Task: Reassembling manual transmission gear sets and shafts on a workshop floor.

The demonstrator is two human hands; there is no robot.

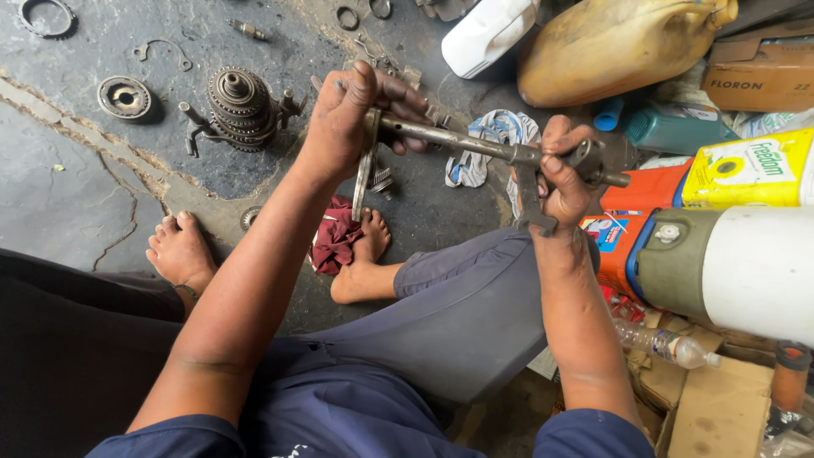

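Note:
A greasy steel shaft (462,142) is held level between both hands above the floor. My left hand (343,114) grips its left end, where a thin metal fork (365,174) hangs down from the shaft. Around the right end my right hand (564,174) is closed, over a dark fork piece (532,203) mounted on the shaft. A stack of gears (240,106) stands on the oily concrete to the left of my left hand, apart from it.
A bearing ring (125,97), loose rings and clips lie on the cracked floor at upper left. A red rag (335,236) lies by my bare feet. Cans, a white jug (487,32), a yellow container (615,42), cartons and a plastic bottle (670,343) crowd the right side.

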